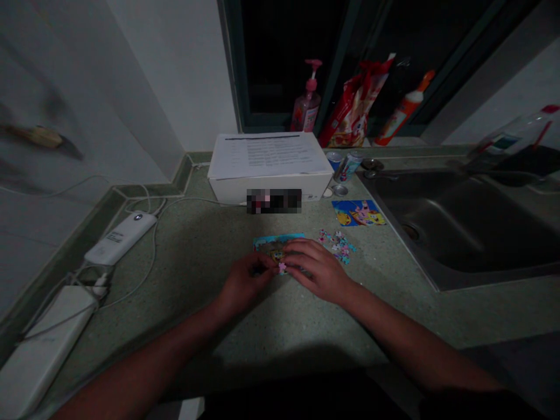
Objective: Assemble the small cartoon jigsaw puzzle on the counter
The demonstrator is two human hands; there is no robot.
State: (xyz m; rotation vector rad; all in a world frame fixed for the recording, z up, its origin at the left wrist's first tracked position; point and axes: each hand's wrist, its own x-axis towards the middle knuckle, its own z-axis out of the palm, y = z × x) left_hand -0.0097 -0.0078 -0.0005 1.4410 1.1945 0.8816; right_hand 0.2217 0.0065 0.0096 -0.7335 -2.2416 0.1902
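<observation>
Both bare hands work low over a partly built jigsaw puzzle [272,242], which lies on a speckled green countertop [205,326] at twelve o'clock from the person's wrists. The left hand [247,282] comes in from seven o'clock, its fingers [265,269] curled close together. The right hand [315,269] comes in from five o'clock, its fingers [297,251] lying together over the puzzle's near edge. A small pink puzzle piece [282,268] sits between the two hands, touching the right fingertips; in the dim light I cannot tell whether either hand is clamped on it. A loose heap of puzzle pieces [337,245] lies just beside the puzzle at three o'clock, and a cartoon picture card [359,213] lies beyond it at one o'clock. Farther off at twelve o'clock stands a white box [266,189] topped with printed paper [269,154], with two drink cans [345,164] just past its right corner. A steel sink [455,227] is set in the counter at three o'clock, and two white power banks [120,238] lie cabled together at nine o'clock.
</observation>
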